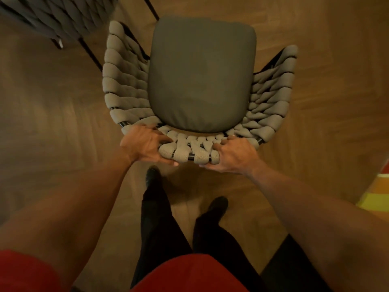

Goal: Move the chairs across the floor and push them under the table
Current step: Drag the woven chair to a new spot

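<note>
A chair [202, 74] with a dark grey seat cushion and a woven grey rope back stands on the wooden floor directly in front of me, seen from above. My left hand [145, 145] grips the left part of its back rim, fingers curled over the weave. My right hand [233, 153] grips the right part of the same rim. A second woven chair [56, 15] shows at the top left, only its back and thin black legs visible. No table is in view.
Wooden floor [315, 85] spreads around the chair on both sides. My legs in black trousers and dark shoes [216, 205] stand just behind the chair. A striped yellow, orange and red object [376, 192] lies at the right edge.
</note>
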The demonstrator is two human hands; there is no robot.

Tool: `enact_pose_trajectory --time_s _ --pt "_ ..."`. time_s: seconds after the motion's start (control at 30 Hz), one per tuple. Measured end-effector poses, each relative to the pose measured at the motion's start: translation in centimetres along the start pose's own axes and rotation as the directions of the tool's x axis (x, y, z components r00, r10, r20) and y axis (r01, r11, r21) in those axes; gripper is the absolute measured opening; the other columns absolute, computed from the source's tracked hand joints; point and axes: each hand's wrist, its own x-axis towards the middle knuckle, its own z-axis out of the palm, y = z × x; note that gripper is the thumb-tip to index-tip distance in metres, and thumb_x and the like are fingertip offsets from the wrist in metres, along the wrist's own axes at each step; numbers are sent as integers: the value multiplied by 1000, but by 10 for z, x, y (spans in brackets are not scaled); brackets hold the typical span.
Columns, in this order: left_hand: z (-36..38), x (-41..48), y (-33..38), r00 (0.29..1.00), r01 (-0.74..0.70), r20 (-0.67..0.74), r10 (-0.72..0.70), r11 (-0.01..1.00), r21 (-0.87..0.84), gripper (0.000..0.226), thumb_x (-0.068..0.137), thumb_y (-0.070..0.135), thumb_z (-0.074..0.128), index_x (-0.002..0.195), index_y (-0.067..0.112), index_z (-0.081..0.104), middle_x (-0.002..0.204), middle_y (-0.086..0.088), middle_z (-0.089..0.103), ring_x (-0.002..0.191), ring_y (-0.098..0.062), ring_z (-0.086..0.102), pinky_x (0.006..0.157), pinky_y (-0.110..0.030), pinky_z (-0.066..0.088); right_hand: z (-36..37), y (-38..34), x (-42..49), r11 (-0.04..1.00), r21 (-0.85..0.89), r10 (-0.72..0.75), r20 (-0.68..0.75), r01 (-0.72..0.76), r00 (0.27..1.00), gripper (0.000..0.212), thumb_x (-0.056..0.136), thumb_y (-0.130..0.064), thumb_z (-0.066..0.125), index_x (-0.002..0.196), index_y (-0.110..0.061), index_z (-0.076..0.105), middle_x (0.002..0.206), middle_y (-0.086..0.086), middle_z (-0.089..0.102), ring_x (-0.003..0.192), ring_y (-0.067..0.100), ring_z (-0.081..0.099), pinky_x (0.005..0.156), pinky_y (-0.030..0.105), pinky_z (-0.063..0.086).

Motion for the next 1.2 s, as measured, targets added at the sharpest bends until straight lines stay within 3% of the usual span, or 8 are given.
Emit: enact_pose_trajectory --time_s 0.13,0.2,0.27,0.37,0.47,0.67,1.0,1.2 --pt "5 9 60 993 96 -63 -95 995 -1 120 59 116 11 143 46 59 131 10 72 117 -21 62 86 -37 51 -2 52 -19 995 -54 -86 56 89 995 105 73 -109 18 117 -32 76 97 1 77 92 25 69 88 39 46" --pt "9 20 92 984 155 -81 -160 986 -62 119 58 116 12 138 45 64 117 9 76 104 -20 64 81 -36 51 -5 87 -21 988 -83 -123 90 131 988 118 65 -112 5 118 -32 75 101 1 79 99 27 71 105 45 43" --pt "8 34 115 968 203 -127 -219 971 -128 116 58 117 15 131 44 69 103 9 77 94 -18 66 74 -34 49 -10 118 -18 977 -122 -160 110 174 981 125 60 -111 -4 119 -34 75 99 1 79 98 26 72 109 47 41" --pt "-1 48 123 949 232 -178 -259 960 -159 109 62 115 19 124 44 73 95 10 77 89 -15 67 70 -34 51 -19 144 -4 959 -148 -223 124 241 967 114 64 -111 7 115 -36 75 91 -1 77 85 25 73 88 40 53" --pt "-3 57 115 943 233 -203 -266 958 -169 104 66 113 19 124 45 72 96 13 78 92 -15 67 69 -35 53 -20 155 10 948 -155 -265 97 277 959 103 68 -110 19 107 -33 74 84 0 75 74 27 71 66 34 53" --pt "-19 77 111 927 262 -224 -301 947 -187 102 68 112 20 126 45 72 106 17 78 101 -14 69 68 -31 53 -27 181 37 935 -130 -323 78 331 943 104 69 -111 18 104 -31 75 86 -1 75 72 26 70 67 37 56" --pt "-59 130 100 892 377 -173 -417 900 -220 109 64 114 16 131 45 66 112 15 76 102 -14 66 74 -34 55 -53 244 94 879 -173 -442 52 444 896 95 73 -107 28 109 -33 75 89 -4 76 75 22 71 62 32 44" --pt "-69 145 120 876 419 -137 -462 871 -257 109 63 115 17 136 48 62 120 17 75 108 -14 65 77 -32 54 -55 269 95 867 -144 -472 66 476 879 94 74 -106 26 97 -29 76 74 -2 71 65 22 65 60 32 44"
